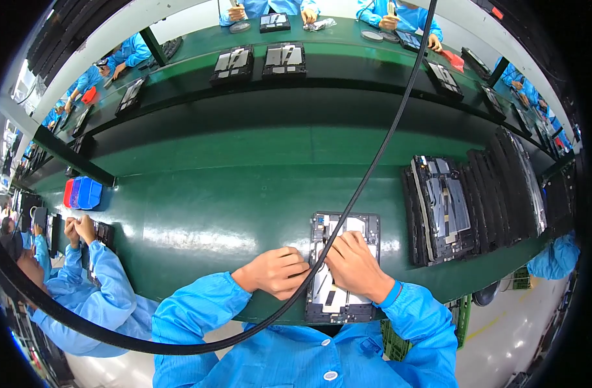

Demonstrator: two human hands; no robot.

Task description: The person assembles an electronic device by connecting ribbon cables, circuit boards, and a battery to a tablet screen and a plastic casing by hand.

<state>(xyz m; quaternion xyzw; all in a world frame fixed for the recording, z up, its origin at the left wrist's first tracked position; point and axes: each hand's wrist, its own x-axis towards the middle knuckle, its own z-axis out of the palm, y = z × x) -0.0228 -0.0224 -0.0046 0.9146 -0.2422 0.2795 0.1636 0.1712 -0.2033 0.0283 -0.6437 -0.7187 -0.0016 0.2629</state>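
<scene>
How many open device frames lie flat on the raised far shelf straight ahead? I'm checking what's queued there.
2: two dark open frames side by side on the far shelf, one on the left and one on the right. More lie along the shelf's curved ends, blurred, so others may be hidden.

The green bench top [212, 213] looks smooth and glossy, throwing back pale glare. The open tablet frame [343, 268] shows dark matt plastic around dull silvery metal plates. The blue sleeves [199, 307] are thin, smooth, faintly shiny cloth. The black cable [386, 139] looks rubbery.
</scene>
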